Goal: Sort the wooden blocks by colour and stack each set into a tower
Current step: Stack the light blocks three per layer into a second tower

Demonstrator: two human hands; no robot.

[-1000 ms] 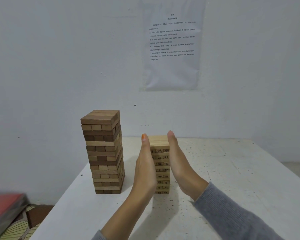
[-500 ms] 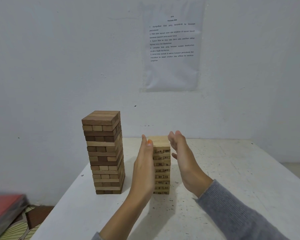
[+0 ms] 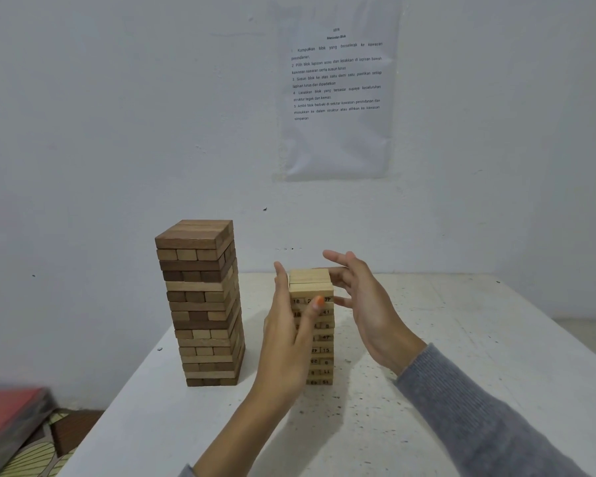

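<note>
Since a second ago, the right hand [image 3: 367,306] is lifting off the pale numbered tower [image 3: 324,359], fingers spreading loose just right of it; whether a fingertip is touching the top far corner is hard to tell. The left hand [image 3: 286,342] is lying flat against the tower's left side, thumb crossing its front. That tower is standing mid-tabletop [image 3: 479,356], right of the taller brown tower [image 3: 202,304].

One view is given, from the head. The table [image 3: 461,339] is seen from its near end, forward and slightly down, toward the far wall [image 3: 117,132]. The towers [image 3: 200,304] are seen close, near the middle.
</note>
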